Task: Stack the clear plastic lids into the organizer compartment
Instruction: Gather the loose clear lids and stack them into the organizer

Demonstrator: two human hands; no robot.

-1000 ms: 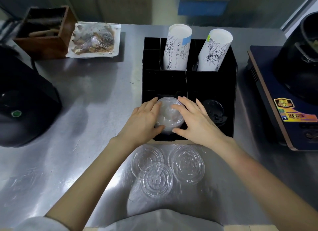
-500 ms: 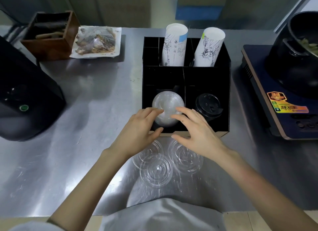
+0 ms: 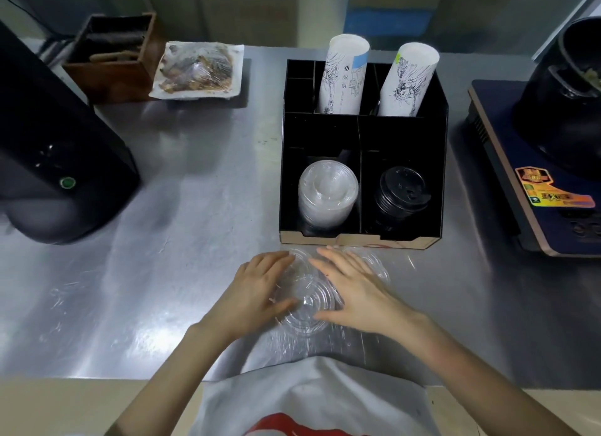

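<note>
A black organizer [image 3: 362, 133] stands on the steel counter. Its front left compartment holds a stack of clear plastic lids [image 3: 327, 192]. In front of the organizer, loose clear lids [image 3: 305, 309] lie overlapping on the counter. My left hand [image 3: 260, 292] rests on the left side of these lids, and my right hand [image 3: 351, 289] on the right side. Both hands have fingers spread, cupping the lids between them. One more clear lid [image 3: 379, 266] shows partly behind my right hand.
Black lids [image 3: 401, 190] fill the organizer's front right compartment; two sleeves of paper cups [image 3: 344, 75] stand in the back ones. A black machine [image 3: 48, 162] sits at left, a cooker base [image 3: 533, 175] at right, and a wooden box [image 3: 110, 62] and wrapped tray [image 3: 198, 70] behind.
Both hands have left the stack in the organizer's compartment and come back toward me, down onto the loose lids on the counter.
</note>
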